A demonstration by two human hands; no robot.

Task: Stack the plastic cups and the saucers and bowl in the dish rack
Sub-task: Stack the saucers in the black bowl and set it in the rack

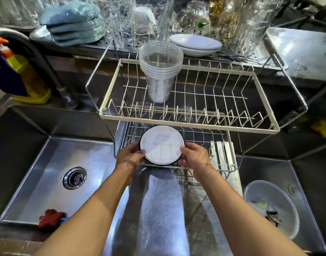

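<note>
A white saucer with a dark rim (162, 145) sits at the front of the dish rack's lower tier (223, 154). My left hand (129, 157) grips its left edge and my right hand (194, 157) grips its right edge. A stack of clear plastic cups (160, 71) stands upright in the rack's cream upper tier (186, 122), left of centre. Two white saucers (195, 44) lie stacked on the perforated shelf behind the rack.
The sink basin with a drain (74, 178) lies at left, a red scrubber (51, 218) at its near corner. A white basin with scraps (271, 206) sits at right. Folded blue cloths (73, 21), glassware (121, 19) and a yellow soap bottle (27, 78) crowd the back.
</note>
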